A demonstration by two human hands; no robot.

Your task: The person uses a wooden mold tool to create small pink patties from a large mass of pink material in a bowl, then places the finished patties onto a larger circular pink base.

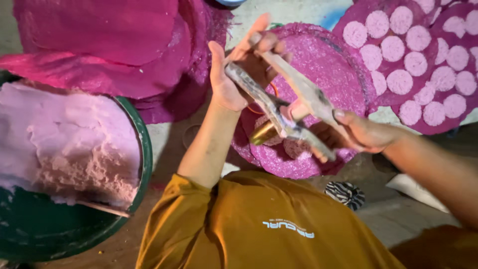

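Tongs (291, 107) held above pink tray (343, 65) | left hand (239, 69) grips upper ends, right hand (361, 132) closed on lower arm | green tub (142, 149) of pink powder left; pink discs (398, 50) upper right

the round plastic basin (142, 164) is dark green, and the crumbly powder heap (64, 144) in it is pale pink. the stacked round mats (99, 45) are deep magenta, brightest pink along their folded edges. the round glittery tray (333, 74) is purple-pink, speckled. the flat sheet (383, 94) is dark magenta, dotted with rows of pale pink discs (400, 82). the two-armed wooden press (294, 109) is weathered grey-brown, with a brass-yellow tube (263, 133). the long-sleeved shirt (259, 224) is mustard. the crumpled cloth (345, 193) is black-and-white striped.
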